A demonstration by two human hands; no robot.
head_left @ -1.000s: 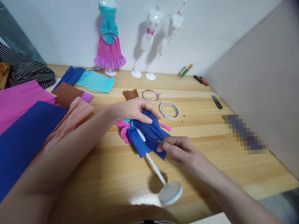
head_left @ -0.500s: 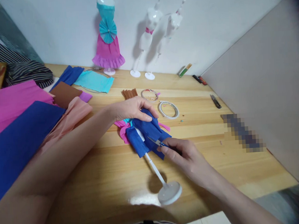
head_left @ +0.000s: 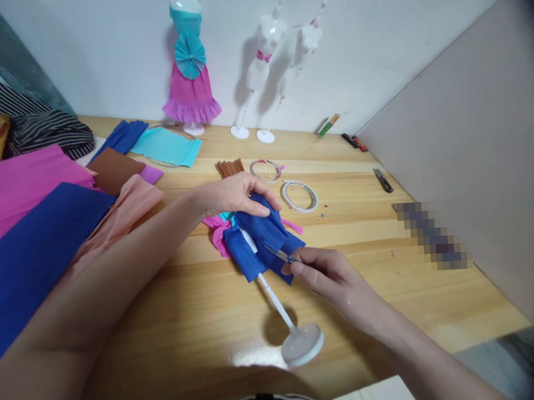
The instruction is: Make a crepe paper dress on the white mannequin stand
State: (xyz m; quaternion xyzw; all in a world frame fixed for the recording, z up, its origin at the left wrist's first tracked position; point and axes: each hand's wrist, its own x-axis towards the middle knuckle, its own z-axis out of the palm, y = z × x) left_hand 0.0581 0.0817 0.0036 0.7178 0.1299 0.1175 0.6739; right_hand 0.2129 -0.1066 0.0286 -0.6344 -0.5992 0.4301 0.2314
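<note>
- the white dress form [head_left: 277,302] lies tilted on the wooden table [head_left: 181,350], its round base toward the person; i'll place everything by it.
- blue cloth [head_left: 268,224] wraps the dress form above its bare stem, one flap hanging to each side.
- the left hand [head_left: 246,195] rests palm down over the upper part of the dress form, fingers draped on the blue cloth, thumb spread apart; i can't tell whether it pinches any cloth.
- the right hand [head_left: 328,271], just right of the dress form, has its fingers closed around small scissors [head_left: 277,253].
- the scissors point leftward over the blue cloth; i can't tell whether the blades are cutting into it.
- ruffled pink material [head_left: 219,234] bunches at the dress form's left side.
- two tape rolls [head_left: 300,196] lie beyond the dress form, to its right.
- a pleated brown piece [head_left: 229,168] sits just past the left hand, beyond the dress form.
- well left of the dress form, a blue sheet [head_left: 44,256] overlaps a magenta one [head_left: 26,184].
</note>
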